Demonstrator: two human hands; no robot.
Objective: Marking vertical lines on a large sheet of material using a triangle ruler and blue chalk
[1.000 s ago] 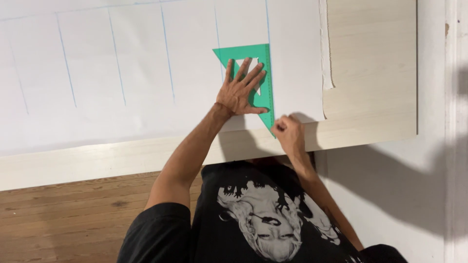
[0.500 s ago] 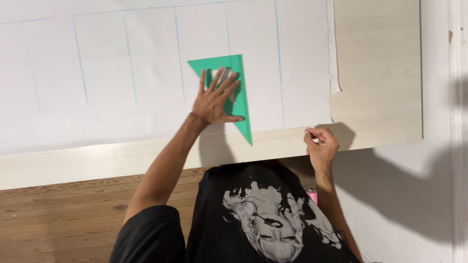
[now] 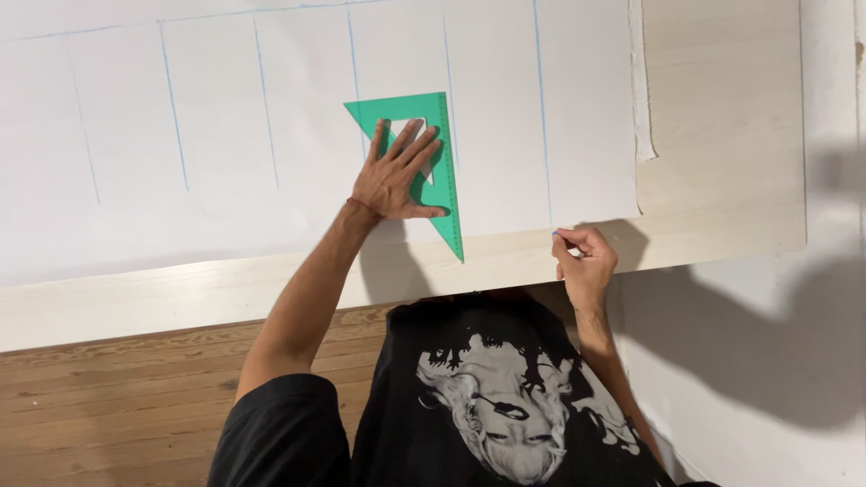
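Two hands work near the frame's centre. The left hand (image 3: 394, 176) presses flat, fingers spread, on the green set square (image 3: 446, 185), whose long axis runs top to bottom over the white paper (image 3: 225, 117). The right hand (image 3: 585, 261), lower right at the bench (image 3: 722, 135) edge, pinches what seems a blue pen. Since the earlier frame, the square has shifted left.

Left hand (image 3: 394, 177) splayed flat, right hand (image 3: 585, 260) seemingly pinched.

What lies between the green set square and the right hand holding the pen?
In the head view, only bare white paper with one blue line, then the wooden board's edge, separates the green set square from the right hand.
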